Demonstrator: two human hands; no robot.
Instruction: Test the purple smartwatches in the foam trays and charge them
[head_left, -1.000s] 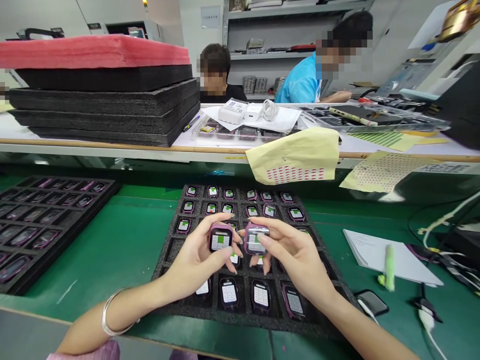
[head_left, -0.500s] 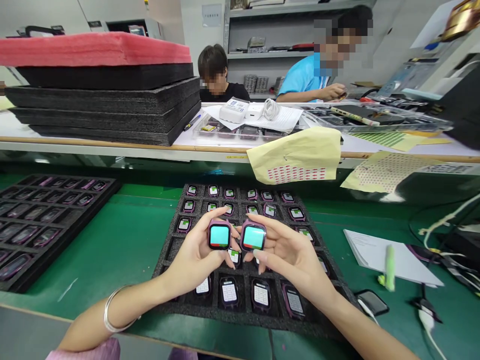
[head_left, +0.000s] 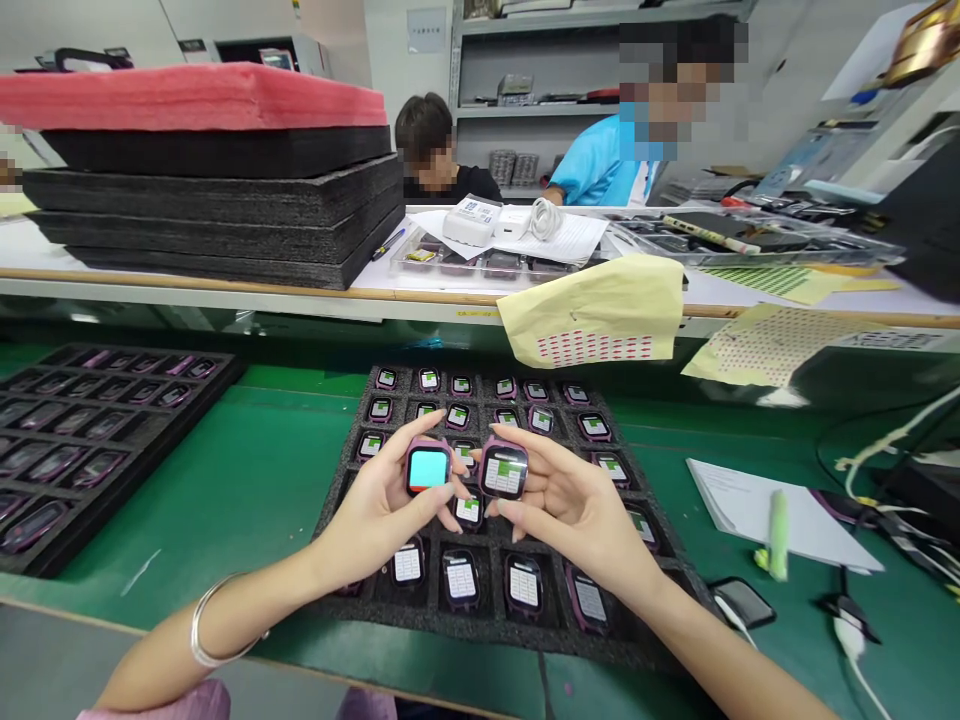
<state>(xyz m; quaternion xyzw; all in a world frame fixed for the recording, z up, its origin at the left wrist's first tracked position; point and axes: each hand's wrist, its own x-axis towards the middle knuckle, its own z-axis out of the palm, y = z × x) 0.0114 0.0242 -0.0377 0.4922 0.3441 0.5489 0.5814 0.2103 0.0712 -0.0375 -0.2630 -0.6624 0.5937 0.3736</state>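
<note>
My left hand (head_left: 390, 495) is closed around a purple smartwatch body (head_left: 428, 468) whose screen glows cyan with a red strip at the bottom. In my right hand (head_left: 574, 500) is a second purple smartwatch body (head_left: 503, 468), its screen showing a white grid with a green patch. Both are held side by side, a little apart, faces toward me. Beneath them lies a black foam tray (head_left: 405, 622) with rows of similar lit watches in its pockets. One such watch (head_left: 460, 580) sits below my hands. My hands hide part of the tray.
Another foam tray of watches (head_left: 161, 440) lies at left. Stacked foam trays (head_left: 225, 225) stand on the raised shelf. Papers (head_left: 780, 520), a green marker-like object (head_left: 778, 535) and a white cable (head_left: 855, 640) lie at right. Two people sit beyond the shelf.
The right watch's screen has switched from cyan to the white grid with green. My left hand has shifted slightly left with its watch. The co-worker in blue has lowered their hand out of view.
</note>
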